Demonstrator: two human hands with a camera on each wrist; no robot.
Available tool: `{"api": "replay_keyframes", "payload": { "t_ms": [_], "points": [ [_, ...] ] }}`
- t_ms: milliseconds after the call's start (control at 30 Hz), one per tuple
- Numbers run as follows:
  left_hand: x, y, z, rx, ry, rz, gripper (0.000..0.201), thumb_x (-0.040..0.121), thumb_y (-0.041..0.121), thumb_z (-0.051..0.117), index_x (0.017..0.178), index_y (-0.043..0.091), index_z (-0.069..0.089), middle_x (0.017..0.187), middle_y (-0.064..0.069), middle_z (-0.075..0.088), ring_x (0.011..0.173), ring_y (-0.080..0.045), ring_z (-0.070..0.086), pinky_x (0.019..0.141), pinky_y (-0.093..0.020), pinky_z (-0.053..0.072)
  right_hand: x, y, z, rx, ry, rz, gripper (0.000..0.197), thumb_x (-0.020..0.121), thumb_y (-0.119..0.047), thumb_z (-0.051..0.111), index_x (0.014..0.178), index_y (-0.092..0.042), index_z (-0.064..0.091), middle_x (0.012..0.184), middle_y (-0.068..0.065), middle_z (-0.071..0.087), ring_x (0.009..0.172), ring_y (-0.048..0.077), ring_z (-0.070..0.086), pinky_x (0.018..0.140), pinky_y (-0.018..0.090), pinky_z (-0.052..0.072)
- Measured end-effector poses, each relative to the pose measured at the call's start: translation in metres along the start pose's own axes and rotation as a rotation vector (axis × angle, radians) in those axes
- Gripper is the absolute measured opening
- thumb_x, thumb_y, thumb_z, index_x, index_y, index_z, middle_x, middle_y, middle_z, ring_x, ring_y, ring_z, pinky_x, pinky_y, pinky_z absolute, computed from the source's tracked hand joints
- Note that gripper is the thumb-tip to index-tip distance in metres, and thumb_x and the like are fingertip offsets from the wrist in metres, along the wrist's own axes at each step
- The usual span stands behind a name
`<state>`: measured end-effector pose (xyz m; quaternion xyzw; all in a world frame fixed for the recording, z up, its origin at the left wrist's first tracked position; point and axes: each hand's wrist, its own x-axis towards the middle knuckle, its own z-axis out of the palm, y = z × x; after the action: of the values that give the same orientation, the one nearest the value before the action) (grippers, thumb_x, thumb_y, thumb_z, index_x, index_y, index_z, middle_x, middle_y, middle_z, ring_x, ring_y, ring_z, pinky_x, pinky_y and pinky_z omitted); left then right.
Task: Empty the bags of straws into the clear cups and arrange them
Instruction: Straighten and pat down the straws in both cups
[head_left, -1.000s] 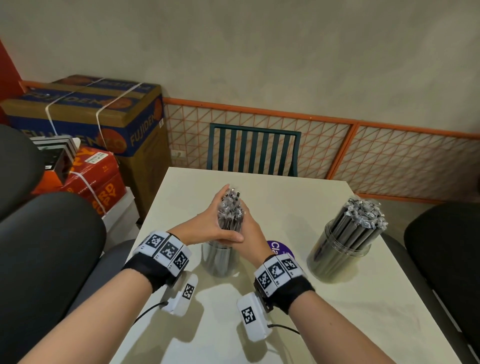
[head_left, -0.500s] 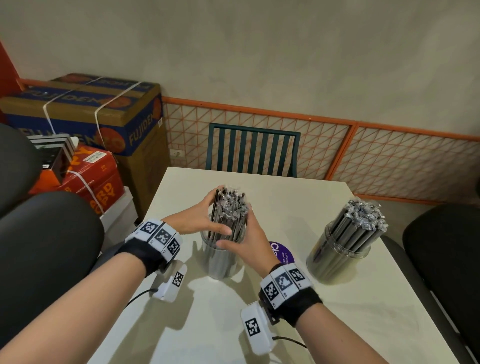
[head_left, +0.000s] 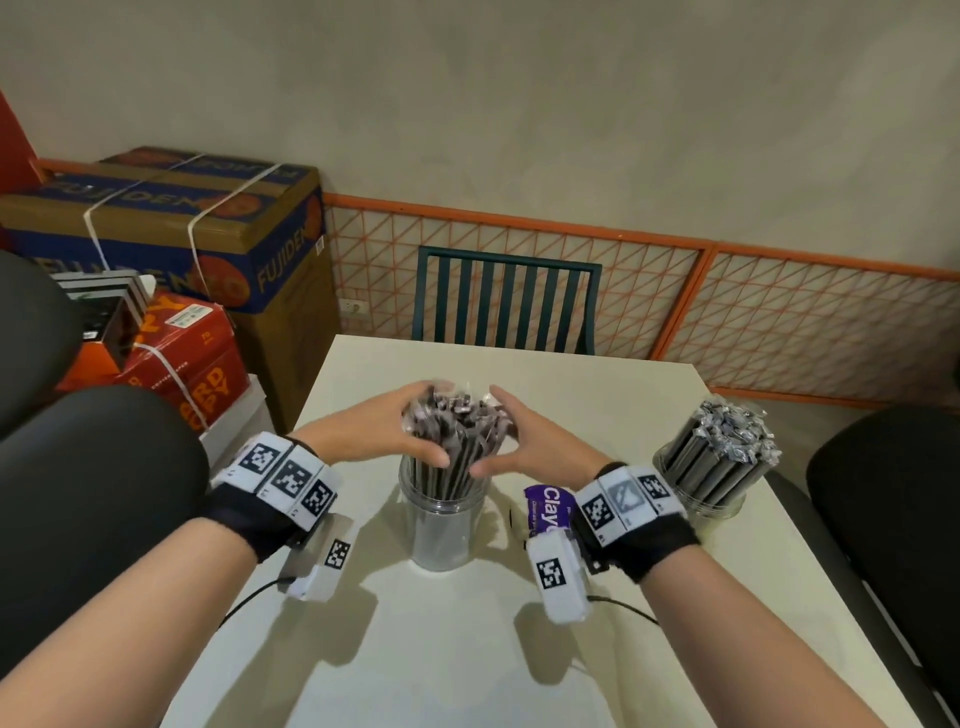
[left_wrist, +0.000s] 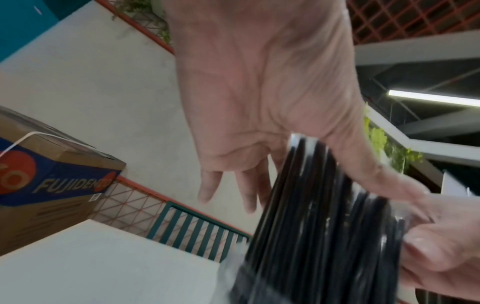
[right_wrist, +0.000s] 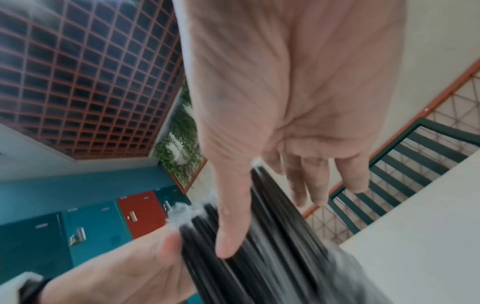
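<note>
A clear cup stands mid-table with a bundle of black wrapped straws upright in it, their tops fanned out. My left hand cups the bundle from the left and my right hand from the right. Each thumb lies on the near side and the fingers reach round the far side, fairly straight. In the left wrist view the left hand has the straws against its thumb. The right wrist view has the right hand with its thumb laid on the straws. A second clear cup at the right is packed with straws.
A purple bag lies on the white table between the two cups, behind my right wrist. A green slatted chair stands at the far edge. Black chairs flank the table, and cardboard boxes are stacked at the left.
Both hands have loosened from a tight clasp and moved apart. The straw bundle has sunk lower into the cup and its tops have spread out.
</note>
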<state>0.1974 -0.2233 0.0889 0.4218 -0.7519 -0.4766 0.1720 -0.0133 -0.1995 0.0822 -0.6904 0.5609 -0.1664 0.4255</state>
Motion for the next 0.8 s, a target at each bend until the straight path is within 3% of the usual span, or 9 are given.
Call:
{"api": "replay_keyframes", "payload": {
  "t_ms": [100,200,267,333,467,533,600,700,800],
  "points": [
    [0.001,-0.017,0.016,-0.063,0.034,-0.038,0.104,0.064,0.022,0.083,0.145,0.027,0.018,0.139,0.01,0.039,0.127,-0.007,0.039,0.107,-0.025,0.031,-0.006,0.01,0.024,0.037,0.075,-0.019,0.108,0.066,-0.028,0.084,0.148,-0.024,0.014,0.149,-0.003,0.038,0.136,0.014,0.036,0.115,0.038,0.028],
    [0.005,-0.027,0.028,-0.08,0.04,-0.044,0.119,0.049,0.046,0.086,0.146,0.027,0.019,0.142,0.006,0.042,0.13,-0.01,0.04,0.112,-0.031,0.03,-0.013,0.005,0.047,0.128,0.229,-0.085,0.094,0.065,-0.019,0.083,0.141,-0.023,0.028,0.138,-0.004,0.049,0.122,0.008,0.044,0.107,0.029,0.034],
    [0.008,-0.028,0.032,-0.033,0.073,-0.05,0.107,0.05,0.053,0.083,0.141,0.027,0.032,0.136,0.006,0.051,0.126,-0.01,0.046,0.112,-0.036,0.033,-0.013,0.003,0.057,0.157,0.293,-0.102,0.08,0.07,-0.018,0.08,0.137,-0.022,0.036,0.132,-0.002,0.054,0.121,0.012,0.049,0.102,0.024,0.039],
    [0.01,-0.021,0.032,-0.001,0.143,-0.037,0.079,0.061,0.046,0.079,0.131,0.025,0.046,0.127,0.003,0.059,0.117,-0.011,0.054,0.107,-0.037,0.04,-0.013,-0.004,0.056,0.139,0.335,-0.106,0.061,0.08,-0.014,0.07,0.134,-0.019,0.042,0.128,0.0,0.058,0.12,0.015,0.053,0.089,0.013,0.041],
    [0.008,0.001,0.013,0.069,0.235,0.059,0.048,0.079,0.025,0.07,0.124,0.019,0.054,0.115,0.008,0.061,0.1,-0.001,0.056,0.087,-0.014,0.043,-0.01,-0.023,0.026,0.075,0.346,-0.12,0.048,0.086,-0.011,0.063,0.131,-0.013,0.046,0.128,0.006,0.059,0.119,0.019,0.054,0.089,0.021,0.04],
    [0.004,0.009,0.001,0.102,0.212,0.06,0.045,0.078,0.022,0.072,0.118,0.026,0.053,0.103,0.019,0.059,0.09,0.012,0.051,0.08,-0.004,0.041,-0.007,-0.028,0.009,0.005,0.259,-0.122,0.052,0.083,-0.011,0.067,0.13,-0.015,0.047,0.13,0.005,0.058,0.122,0.019,0.053,0.098,0.027,0.041],
    [0.0,0.009,-0.004,0.099,0.125,0.03,0.055,0.073,0.02,0.076,0.118,0.033,0.047,0.103,0.028,0.054,0.094,0.016,0.048,0.077,0.001,0.038,-0.005,-0.026,0.002,-0.056,0.108,-0.118,0.065,0.077,-0.011,0.074,0.134,-0.017,0.044,0.134,0.001,0.054,0.126,0.016,0.048,0.106,0.031,0.037],
    [-0.003,-0.007,0.004,0.089,0.028,-0.029,0.08,0.066,0.024,0.082,0.133,0.032,0.039,0.125,0.019,0.051,0.114,0.003,0.047,0.099,-0.016,0.035,-0.008,-0.015,0.008,-0.027,-0.078,-0.105,0.095,0.071,-0.009,0.079,0.147,-0.021,0.022,0.141,-0.004,0.043,0.126,0.007,0.037,0.106,0.022,0.026],
    [-0.003,-0.021,0.02,-0.024,0.005,-0.03,0.094,0.058,0.03,0.086,0.137,0.028,0.036,0.132,0.01,0.052,0.122,-0.006,0.048,0.109,-0.03,0.036,-0.01,-0.008,0.024,0.028,-0.071,-0.114,0.104,0.068,-0.014,0.082,0.147,-0.023,0.016,0.142,-0.002,0.043,0.125,0.007,0.039,0.108,0.024,0.03]
  ]
}}
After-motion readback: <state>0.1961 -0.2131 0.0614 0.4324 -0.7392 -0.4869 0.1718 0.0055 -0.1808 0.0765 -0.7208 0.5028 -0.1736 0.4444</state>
